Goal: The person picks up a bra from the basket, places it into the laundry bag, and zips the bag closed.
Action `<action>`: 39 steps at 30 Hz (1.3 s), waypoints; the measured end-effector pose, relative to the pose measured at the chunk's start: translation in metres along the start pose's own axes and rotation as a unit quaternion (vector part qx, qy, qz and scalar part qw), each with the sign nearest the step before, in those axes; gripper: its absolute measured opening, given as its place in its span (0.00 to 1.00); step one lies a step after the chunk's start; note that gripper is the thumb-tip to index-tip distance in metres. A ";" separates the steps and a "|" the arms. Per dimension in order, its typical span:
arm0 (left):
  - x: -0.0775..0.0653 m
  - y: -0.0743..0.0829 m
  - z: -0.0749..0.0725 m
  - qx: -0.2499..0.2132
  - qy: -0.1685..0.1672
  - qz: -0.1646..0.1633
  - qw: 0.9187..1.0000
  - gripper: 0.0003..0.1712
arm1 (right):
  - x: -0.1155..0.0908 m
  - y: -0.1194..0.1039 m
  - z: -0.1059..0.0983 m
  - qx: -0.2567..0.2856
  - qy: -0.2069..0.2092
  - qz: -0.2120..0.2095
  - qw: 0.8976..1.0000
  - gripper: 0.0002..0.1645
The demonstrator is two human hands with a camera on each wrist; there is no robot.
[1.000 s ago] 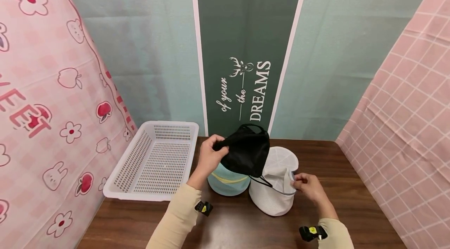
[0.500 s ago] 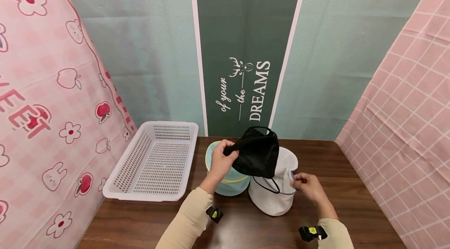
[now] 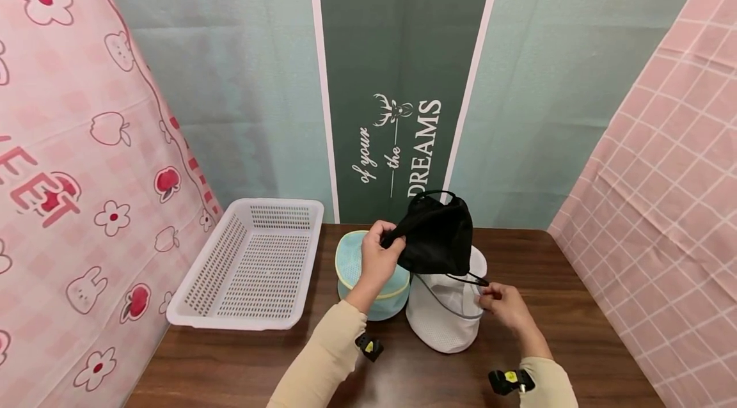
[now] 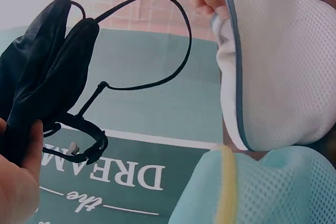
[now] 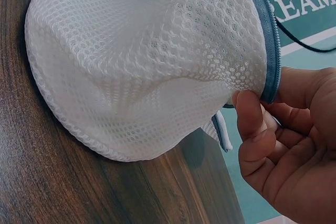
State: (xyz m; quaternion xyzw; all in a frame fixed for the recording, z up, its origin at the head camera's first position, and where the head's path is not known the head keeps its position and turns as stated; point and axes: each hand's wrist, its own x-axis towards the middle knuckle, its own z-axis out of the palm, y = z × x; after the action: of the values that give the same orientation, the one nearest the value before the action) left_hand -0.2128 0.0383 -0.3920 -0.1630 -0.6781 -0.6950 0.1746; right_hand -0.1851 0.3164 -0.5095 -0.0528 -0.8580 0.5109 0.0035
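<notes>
My left hand [image 3: 377, 264] pinches one edge of a black cloth face mask [image 3: 439, 238], holding it up over a white mesh laundry bag [image 3: 440, 325]. Thin ear loops stick out from the mask's top and bottom; in the left wrist view one ear loop [image 4: 188, 40] hangs out in a wide curve. The white bag stands upright on the table with its grey-blue zipped rim open. My right hand [image 3: 508, 311] pinches the right side of that rim; the right wrist view shows thumb and fingers on the mesh by the zip [image 5: 270, 56]. The mask partly hides the bag's raised lid.
Just left of the white bag stands a light-blue mesh laundry bag [image 3: 387, 311] with yellow trim. A white perforated plastic basket [image 3: 313, 248] sits further left on the dark wooden table [image 3: 553, 293]. Printed curtains [image 3: 247, 107] stand behind and on both sides.
My left hand has carried the mask to the right, from over the blue bag to over the white one, raising it slightly lately. The right hand keeps its grip on the rim.
</notes>
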 end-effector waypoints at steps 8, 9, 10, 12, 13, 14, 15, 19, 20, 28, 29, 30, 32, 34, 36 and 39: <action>-0.004 -0.034 0.012 0.047 -0.008 -0.001 0.999 0.05 | 0.001 0.000 0.000 0.003 -0.004 -0.001 1.000 0.08; -0.005 -0.040 0.013 0.053 -0.011 -0.003 0.999 0.05 | 0.000 -0.001 0.000 0.000 -0.005 -0.002 1.000 0.08; -0.005 -0.046 0.015 0.057 -0.013 -0.005 0.998 0.06 | 0.000 -0.001 0.000 -0.005 -0.005 -0.002 1.000 0.08; -0.008 -0.051 0.016 0.061 -0.020 -0.008 0.998 0.06 | -0.001 -0.003 0.000 -0.011 -0.004 -0.004 1.000 0.07; -0.009 -0.052 0.017 0.063 -0.022 -0.009 0.998 0.06 | -0.001 -0.003 0.000 -0.012 -0.003 -0.005 1.000 0.08; -0.010 -0.053 0.018 0.064 -0.026 -0.012 0.998 0.06 | -0.001 -0.004 0.000 -0.013 -0.003 -0.006 1.000 0.08; -0.011 -0.055 0.018 0.067 -0.029 -0.013 0.997 0.07 | -0.001 -0.004 0.000 -0.012 -0.003 -0.006 1.000 0.08; -0.016 -0.059 0.020 0.085 -0.042 -0.001 0.995 0.07 | -0.001 -0.005 0.000 -0.009 -0.004 -0.007 1.000 0.08; -0.016 -0.061 0.020 0.093 -0.044 0.006 0.995 0.07 | 0.000 -0.005 0.001 -0.009 -0.004 -0.006 1.000 0.08; -0.022 -0.070 0.021 0.156 -0.052 0.071 0.984 0.09 | 0.002 -0.003 0.000 -0.015 -0.006 -0.007 1.000 0.07; -0.022 -0.071 0.021 0.163 -0.054 0.077 0.982 0.09 | 0.002 -0.003 0.000 -0.014 -0.006 -0.007 1.000 0.08; -0.023 -0.072 0.022 0.169 -0.056 0.081 0.981 0.10 | 0.001 -0.004 0.000 -0.013 -0.007 -0.008 1.000 0.08; -0.024 -0.075 0.023 0.184 -0.058 0.095 0.977 0.11 | 0.001 -0.005 0.000 -0.009 -0.006 -0.005 1.000 0.08; -0.026 -0.076 0.025 0.195 -0.059 0.115 0.972 0.12 | 0.000 -0.005 0.000 -0.008 -0.007 -0.007 1.000 0.09; -0.028 -0.076 0.028 0.203 -0.059 0.139 0.968 0.13 | 0.000 -0.006 0.001 -0.006 -0.007 -0.011 1.000 0.09; -0.031 -0.079 0.032 0.225 -0.061 0.179 0.956 0.14 | 0.000 -0.006 0.002 -0.006 -0.004 -0.016 1.000 0.08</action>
State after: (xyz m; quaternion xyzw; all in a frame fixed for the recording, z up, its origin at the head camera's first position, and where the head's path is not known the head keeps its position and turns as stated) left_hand -0.2223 0.0730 -0.4754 -0.2803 -0.7863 -0.4705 0.2861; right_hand -0.1859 0.3122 -0.5050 -0.0369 -0.8617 0.5060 0.0086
